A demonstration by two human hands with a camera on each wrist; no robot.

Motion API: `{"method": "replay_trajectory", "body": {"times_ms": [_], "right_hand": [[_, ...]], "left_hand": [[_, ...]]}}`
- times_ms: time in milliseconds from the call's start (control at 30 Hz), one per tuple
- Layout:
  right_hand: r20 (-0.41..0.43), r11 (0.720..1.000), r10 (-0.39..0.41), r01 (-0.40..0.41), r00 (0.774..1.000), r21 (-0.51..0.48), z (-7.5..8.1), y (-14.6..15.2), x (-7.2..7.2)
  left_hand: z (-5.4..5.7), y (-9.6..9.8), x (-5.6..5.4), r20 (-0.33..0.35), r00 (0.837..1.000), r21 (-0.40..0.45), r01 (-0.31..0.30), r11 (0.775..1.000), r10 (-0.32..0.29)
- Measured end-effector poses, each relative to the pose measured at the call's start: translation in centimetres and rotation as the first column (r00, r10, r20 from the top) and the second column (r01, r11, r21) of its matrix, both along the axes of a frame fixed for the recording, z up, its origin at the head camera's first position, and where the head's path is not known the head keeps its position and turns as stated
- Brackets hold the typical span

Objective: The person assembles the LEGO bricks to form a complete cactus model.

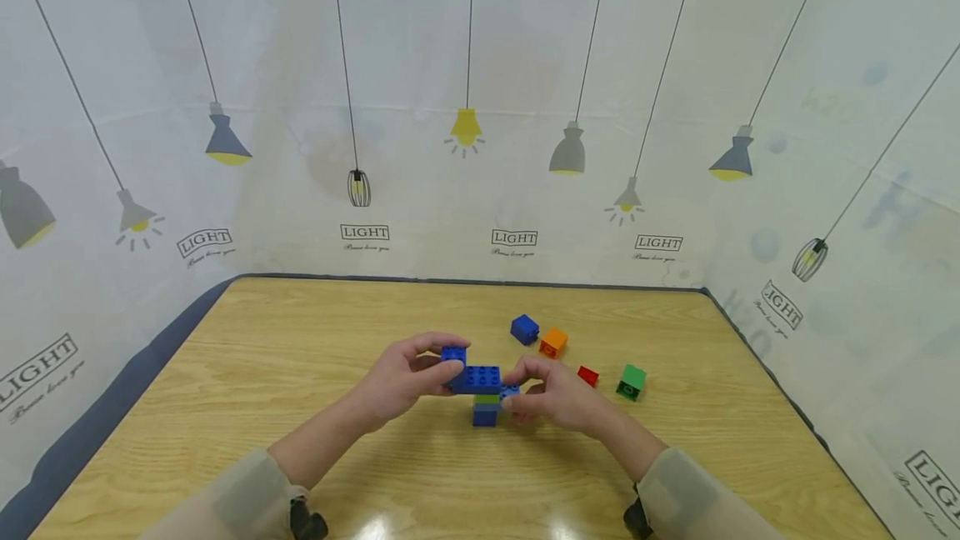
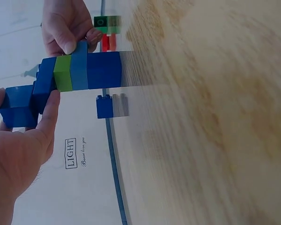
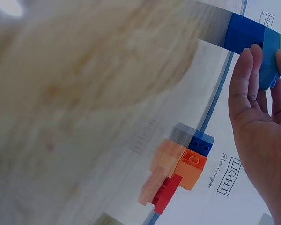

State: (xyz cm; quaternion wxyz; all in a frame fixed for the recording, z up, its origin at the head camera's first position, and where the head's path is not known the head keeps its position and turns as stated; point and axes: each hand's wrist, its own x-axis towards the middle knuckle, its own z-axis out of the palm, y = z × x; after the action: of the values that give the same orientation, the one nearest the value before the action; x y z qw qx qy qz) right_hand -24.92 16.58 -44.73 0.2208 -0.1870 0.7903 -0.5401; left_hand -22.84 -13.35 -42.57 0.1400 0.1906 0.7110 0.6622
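So far, 1 stack (image 1: 485, 399) stands on table (image 1: 337, 307); my L hand (image 1: 405, 369) pinches top blue brick (image 1: 453, 353), R hand (image 1: 561, 395) lt-blue brick (image 1: 512, 391); orange brick (image 1: 553, 343), red brick (image 1: 588, 377), green brick (image 1: 632, 382), spare blue brick (image 1: 524, 329) unattached.

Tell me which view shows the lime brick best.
The left wrist view: the lime brick shows large and nearly uncovered. The head view shows a small strip; right wrist, a part cut off by the frame edge.

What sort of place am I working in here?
Probably a screened-off indoor booth for small assembly work, though the wider room is out of view: a wooden-looking table, a whitish backdrop enclosing it on three sides, and a toy-brick build standing on the table.
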Motion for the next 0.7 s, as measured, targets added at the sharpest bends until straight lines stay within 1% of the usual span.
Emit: {"method": "replay_trajectory", "body": {"times_ms": [233, 367, 533, 700], "right_hand": [[-0.002, 1.0, 0.001, -0.001, 1.0, 0.001, -0.16, 0.01, -0.01], [-0.004, 1.0, -0.004, 0.004, 1.0, 0.006, -0.18, -0.03, -0.03], [-0.005, 1.0, -0.001, 0.001, 1.0, 0.004, -0.25, 0.0, -0.11], [-0.004, 1.0, -0.002, 0.002, 1.0, 0.004, -0.27, -0.03, -0.1]], "left_hand": [[0.02, 0.03, 0.06, -0.002, 1.0, 0.009, -0.002, 1.0, 0.002], [0.08, 0.06, 0.03, 0.011, 1.0, 0.016, -0.004, 1.0, 0.004], [0.19, 0.13, 0.17, 0.019, 1.0, 0.0, -0.012, 1.0, 0.012], [0.16, 0.31, 0.31, 0.018, 0.999, 0.002, -0.038, 0.999, 0.038]]}}
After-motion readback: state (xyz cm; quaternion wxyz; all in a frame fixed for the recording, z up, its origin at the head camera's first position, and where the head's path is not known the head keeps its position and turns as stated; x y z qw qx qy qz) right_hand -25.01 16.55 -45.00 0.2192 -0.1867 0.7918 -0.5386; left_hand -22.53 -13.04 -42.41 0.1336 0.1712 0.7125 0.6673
